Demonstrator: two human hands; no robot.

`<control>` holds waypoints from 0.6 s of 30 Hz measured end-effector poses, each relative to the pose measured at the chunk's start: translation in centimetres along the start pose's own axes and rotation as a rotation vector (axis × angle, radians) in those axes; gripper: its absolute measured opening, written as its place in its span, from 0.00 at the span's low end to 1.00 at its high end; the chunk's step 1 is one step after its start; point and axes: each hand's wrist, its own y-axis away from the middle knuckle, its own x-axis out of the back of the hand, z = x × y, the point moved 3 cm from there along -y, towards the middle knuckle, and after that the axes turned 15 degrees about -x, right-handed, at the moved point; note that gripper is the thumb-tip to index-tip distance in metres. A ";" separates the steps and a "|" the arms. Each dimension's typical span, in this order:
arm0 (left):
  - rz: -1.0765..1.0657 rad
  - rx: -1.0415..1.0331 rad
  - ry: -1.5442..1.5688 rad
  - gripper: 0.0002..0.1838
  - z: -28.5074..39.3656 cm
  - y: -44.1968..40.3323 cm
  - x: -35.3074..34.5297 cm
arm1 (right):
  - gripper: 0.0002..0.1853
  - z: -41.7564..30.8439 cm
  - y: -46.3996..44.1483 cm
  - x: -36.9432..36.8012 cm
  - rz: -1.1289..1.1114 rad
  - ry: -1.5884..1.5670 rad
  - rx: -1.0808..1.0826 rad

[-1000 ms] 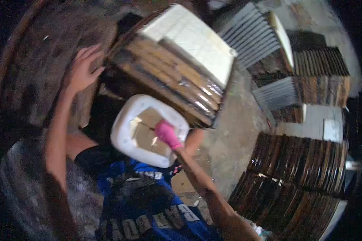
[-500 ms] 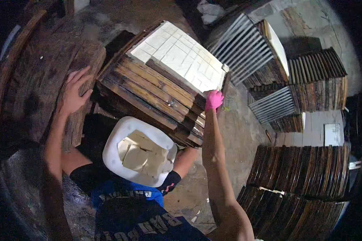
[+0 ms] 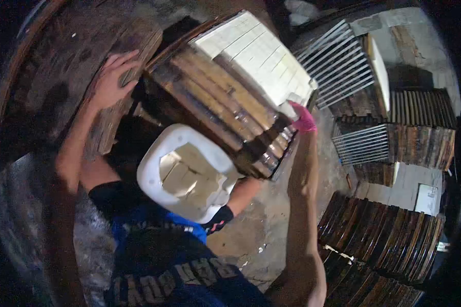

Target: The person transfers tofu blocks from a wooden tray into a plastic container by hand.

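Head view: right hand (image 3: 305,121) has its grip pinching a pale piece (image 3: 290,108) at the white blocks' (image 3: 256,46) near right edge; I'd keep it light and level. Left hand (image 3: 112,84)'s spread over dark wood (image 3: 51,56), decent brace imo.

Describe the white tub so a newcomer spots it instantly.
Find the stack of boards topped with rows of white blocks. Just below it in view, above the blue-and-dark shirt, is the white tub. Unlike the angular stacks around, it's rounded, with loose cream pieces inside.
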 end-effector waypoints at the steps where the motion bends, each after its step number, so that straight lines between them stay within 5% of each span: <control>1: 0.029 -0.031 -0.015 0.27 -0.4 0.0 -0.3 | 0.24 -0.5 0.9 -0.3 0.073 0.260 0.179; 3: 0.037 -0.048 -0.028 0.27 -0.5 0.4 -0.5 | 0.24 -0.6 4.3 -1.1 0.265 0.695 0.460; 5: 0.076 -0.054 -0.010 0.28 -0.6 0.3 -0.5 | 0.31 -2.3 9.9 -3.2 0.459 0.795 0.208; 6: 0.108 -0.073 0.007 0.28 -1.3 0.5 -1.0 | 0.30 -2.0 11.2 -3.4 0.437 0.175 -0.062; 8: 0.117 -0.079 0.016 0.28 -1.5 0.4 -0.7 | 0.25 -2.0 15.8 -5.8 0.437 0.069 -0.141; 10: 0.127 -0.092 0.041 0.28 -1.3 0.8 -1.2 | 0.22 -0.7 22.1 -9.6 0.478 0.509 0.098; 12: 0.128 -0.099 0.018 0.28 -1.7 0.7 -1.4 | 0.22 -0.5 25.8 -14.5 0.431 0.011 0.030; 14: 0.143 -0.108 0.028 0.28 -1.8 0.8 -1.6 | 0.21 -2.2 28.6 -20.8 0.326 -0.467 -0.321; 18: 0.164 -0.122 0.003 0.28 -2.5 0.9 -2.4 | 0.26 -1.7 31.7 -29.0 0.143 -0.563 -0.813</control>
